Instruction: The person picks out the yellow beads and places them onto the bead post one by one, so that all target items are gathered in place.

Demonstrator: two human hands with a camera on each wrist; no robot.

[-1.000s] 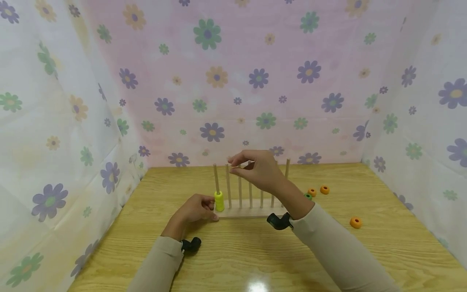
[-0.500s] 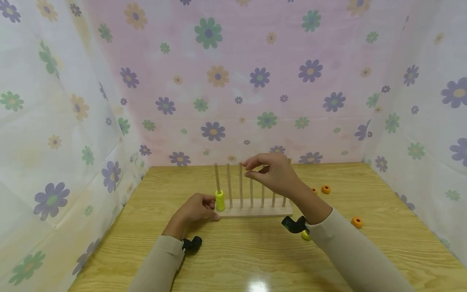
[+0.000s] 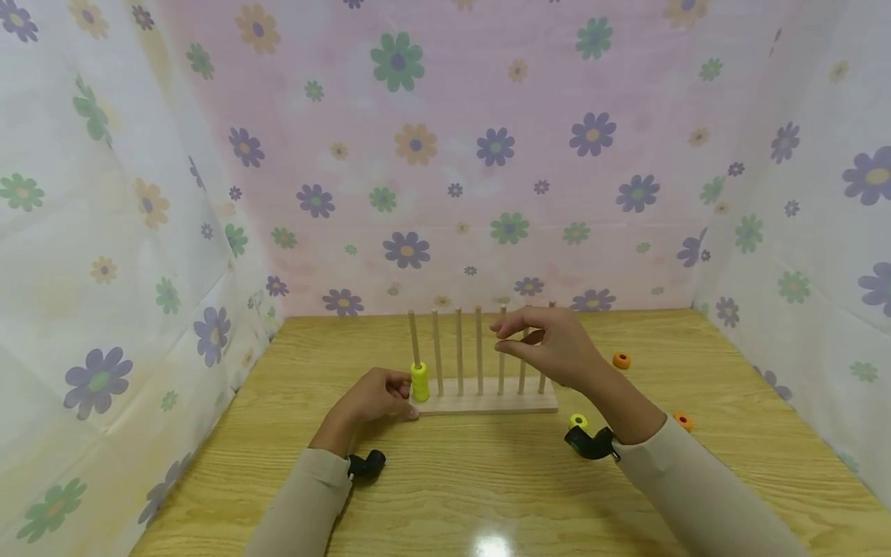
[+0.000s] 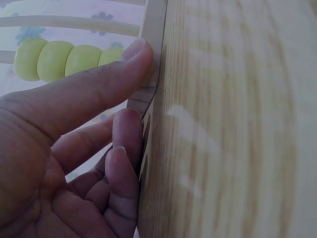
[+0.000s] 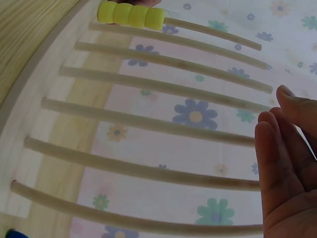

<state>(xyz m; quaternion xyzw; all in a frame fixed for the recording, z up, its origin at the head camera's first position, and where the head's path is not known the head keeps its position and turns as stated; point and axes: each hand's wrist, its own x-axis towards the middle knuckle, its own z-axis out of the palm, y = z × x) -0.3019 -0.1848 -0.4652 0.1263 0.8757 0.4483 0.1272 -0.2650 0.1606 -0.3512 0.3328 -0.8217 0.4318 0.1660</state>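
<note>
A wooden peg rack [image 3: 487, 404] with several upright rods stands mid-table. A stack of several yellow beads [image 3: 419, 382] sits low on its leftmost rod, and also shows in the left wrist view as round yellow beads [image 4: 52, 59]. My left hand [image 3: 376, 396] grips the rack's left end; in the left wrist view the thumb [image 4: 114, 74] lies over the base beside the beads, with fingers curled at its end. My right hand [image 3: 557, 344] is raised near the tops of the right-hand rods, holding nothing, its thumb and fingers bent and apart.
A loose yellow bead [image 3: 578, 422] lies right of the rack, by the right wrist's black camera mount [image 3: 590, 444]. Farther right are an orange bead [image 3: 622, 360] and another orange bead [image 3: 682, 421], partly hidden by the right arm. Flowered cloth [image 3: 487, 193] surrounds the table.
My right hand has moved rightward and slightly down, from the second rod's top toward the right-hand rods. The yellow bead at right has come into view. The left hand keeps its place.
</note>
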